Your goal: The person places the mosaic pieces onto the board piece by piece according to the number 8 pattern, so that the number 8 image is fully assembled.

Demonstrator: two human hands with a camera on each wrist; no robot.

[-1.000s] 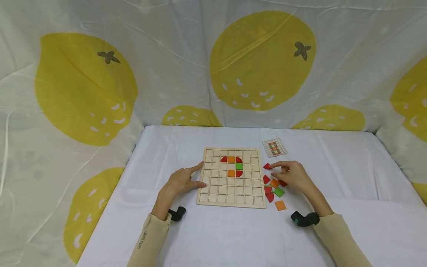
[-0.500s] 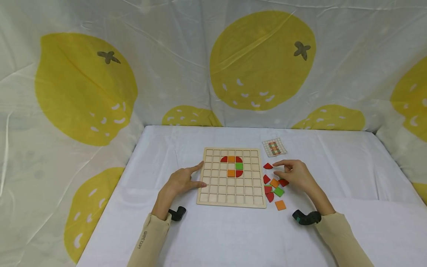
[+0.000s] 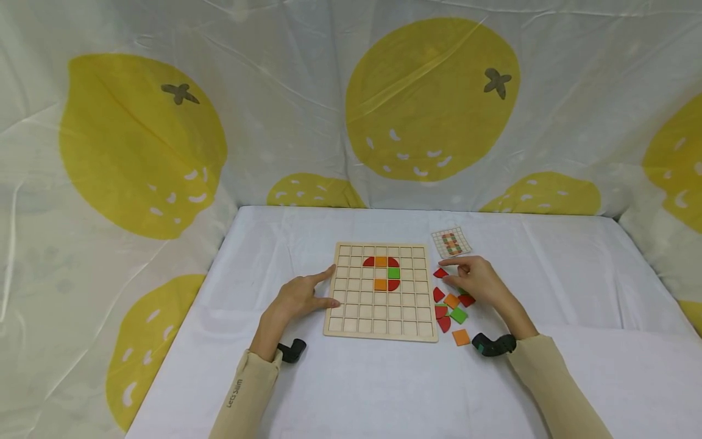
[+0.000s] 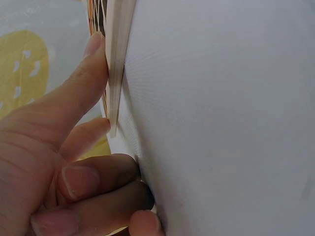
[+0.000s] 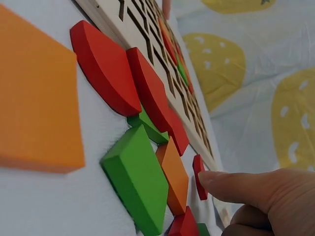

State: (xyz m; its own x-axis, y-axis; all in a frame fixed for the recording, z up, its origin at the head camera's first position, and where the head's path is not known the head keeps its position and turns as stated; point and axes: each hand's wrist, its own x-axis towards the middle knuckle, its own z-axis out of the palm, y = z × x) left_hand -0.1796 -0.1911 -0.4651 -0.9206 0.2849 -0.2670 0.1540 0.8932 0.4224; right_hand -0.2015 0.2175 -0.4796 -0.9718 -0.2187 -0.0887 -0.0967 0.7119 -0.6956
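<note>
In the head view, my left hand (image 3: 296, 299) steadies the left side of a wooden grid board (image 3: 378, 317). Its thumb (image 4: 88, 73) lies straight against the board's edge, and the index finger touches farther up that side. The other fingers curl on the cloth. Right of the board, my right hand (image 3: 477, 280) reaches over a red quarter-circle tile (image 3: 440, 273). The index finger extends past the tile's far side, with the thumb at its near side. In the right wrist view one fingertip overlaps the red tile (image 5: 198, 169); a grip on it is not clear.
Red, orange and green tiles fill some cells near the board's top. Beside its right edge lie loose red tiles (image 3: 441, 312), a green tile (image 3: 458, 315) and an orange tile (image 3: 461, 337). A small pattern card (image 3: 451, 242) lies behind them on the white cloth (image 3: 395, 390).
My right hand let go of the red quarter-circle tile and drew back right, then came left again so its fingers straddle it. The tile shifted slightly right. My left hand stayed on the board.
</note>
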